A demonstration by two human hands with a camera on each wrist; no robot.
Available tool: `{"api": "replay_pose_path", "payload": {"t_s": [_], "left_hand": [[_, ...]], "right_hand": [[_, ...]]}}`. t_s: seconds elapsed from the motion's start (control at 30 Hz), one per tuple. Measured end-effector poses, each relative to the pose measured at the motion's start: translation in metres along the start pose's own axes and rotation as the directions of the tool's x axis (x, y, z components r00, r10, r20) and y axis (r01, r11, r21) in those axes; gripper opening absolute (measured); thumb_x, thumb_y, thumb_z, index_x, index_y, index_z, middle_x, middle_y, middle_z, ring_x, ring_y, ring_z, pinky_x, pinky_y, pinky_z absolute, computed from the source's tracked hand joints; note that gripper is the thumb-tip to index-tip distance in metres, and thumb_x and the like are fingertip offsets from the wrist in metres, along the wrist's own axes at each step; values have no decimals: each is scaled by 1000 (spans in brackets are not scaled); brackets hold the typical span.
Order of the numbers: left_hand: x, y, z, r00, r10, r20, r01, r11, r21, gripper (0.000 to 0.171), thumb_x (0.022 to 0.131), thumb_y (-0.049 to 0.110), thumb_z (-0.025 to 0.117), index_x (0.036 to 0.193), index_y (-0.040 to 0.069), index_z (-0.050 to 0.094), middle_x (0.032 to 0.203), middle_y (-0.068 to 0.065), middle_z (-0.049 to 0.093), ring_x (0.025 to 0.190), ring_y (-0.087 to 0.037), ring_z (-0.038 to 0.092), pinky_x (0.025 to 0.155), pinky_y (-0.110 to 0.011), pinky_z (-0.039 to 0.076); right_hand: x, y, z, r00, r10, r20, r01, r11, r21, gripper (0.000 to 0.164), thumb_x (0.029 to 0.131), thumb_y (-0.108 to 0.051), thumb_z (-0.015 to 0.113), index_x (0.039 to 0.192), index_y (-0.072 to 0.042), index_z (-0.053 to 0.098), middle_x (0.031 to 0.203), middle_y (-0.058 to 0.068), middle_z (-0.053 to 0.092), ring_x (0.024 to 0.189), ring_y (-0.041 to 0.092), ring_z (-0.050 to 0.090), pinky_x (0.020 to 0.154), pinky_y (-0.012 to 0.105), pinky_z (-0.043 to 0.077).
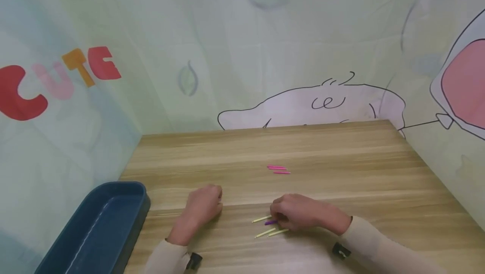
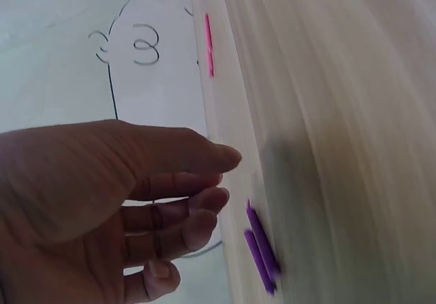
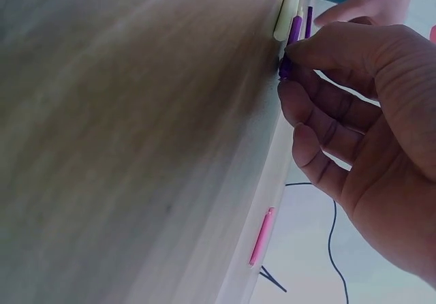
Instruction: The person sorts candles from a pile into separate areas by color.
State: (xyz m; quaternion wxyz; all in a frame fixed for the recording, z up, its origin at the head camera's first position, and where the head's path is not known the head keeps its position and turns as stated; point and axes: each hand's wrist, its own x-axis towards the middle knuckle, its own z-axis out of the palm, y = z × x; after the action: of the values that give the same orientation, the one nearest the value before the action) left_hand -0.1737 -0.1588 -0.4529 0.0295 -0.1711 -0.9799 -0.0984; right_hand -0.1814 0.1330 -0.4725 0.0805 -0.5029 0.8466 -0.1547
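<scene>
My right hand (image 1: 297, 211) is low over the table, thumb and forefinger pinching one end of a thin purple stick (image 3: 294, 33). Several pale yellow sticks (image 1: 265, 233) lie around that hand; one (image 3: 287, 11) shows close by in the right wrist view. My left hand (image 1: 202, 204) hovers at the table's left-middle, its fingers loosely curled and holding nothing. Just past its fingertips, two purple sticks (image 2: 262, 253) lie side by side in the left wrist view; the head view does not show them. Pink sticks (image 1: 278, 168) lie farther back on the table.
A deep blue tray (image 1: 142, 219) stands along the left side. The wood-grain table (image 1: 341, 152) meets printed cloth walls (image 1: 235, 55) at the back and sides. Small black clips (image 1: 341, 250) are on both sleeves.
</scene>
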Motion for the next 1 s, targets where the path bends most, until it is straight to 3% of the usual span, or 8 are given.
{"api": "replay_pose_path", "payload": {"t_s": [0.2,0.47,0.77,1.0], "left_hand": [[6,23,6,992,127,-3,-126,989,-75,8,72,3,66,76,8,63,73,-1,59,63,-16,54,52,-36,46],[11,49,14,965,254,68,-237,951,-197,14,78,10,70,70,15,59,67,8,50,59,-7,45,52,-26,40],[14,68,24,944,290,156,-261,948,-184,12,80,16,74,74,14,64,68,9,51,61,-7,46,56,-25,42],[16,73,26,946,276,169,-249,954,-166,9,78,9,70,73,13,64,68,8,52,61,-8,46,57,-26,43]], "right_hand": [[-2,0,-2,1000,-13,-9,13,1000,-18,13,82,-7,72,87,-16,65,83,-11,63,70,-3,50,69,13,46],[-4,-1,-4,1000,-11,-16,11,1000,-18,11,83,-9,73,89,-16,66,85,-11,64,73,-3,54,72,15,48],[-6,1,-4,998,-45,-45,44,999,-25,12,83,-9,73,89,-17,66,84,-12,61,72,-3,52,70,13,47],[-7,-1,-4,998,-60,-31,61,998,27,11,84,-11,74,89,-16,66,82,-13,59,70,-5,50,66,9,43]]}}
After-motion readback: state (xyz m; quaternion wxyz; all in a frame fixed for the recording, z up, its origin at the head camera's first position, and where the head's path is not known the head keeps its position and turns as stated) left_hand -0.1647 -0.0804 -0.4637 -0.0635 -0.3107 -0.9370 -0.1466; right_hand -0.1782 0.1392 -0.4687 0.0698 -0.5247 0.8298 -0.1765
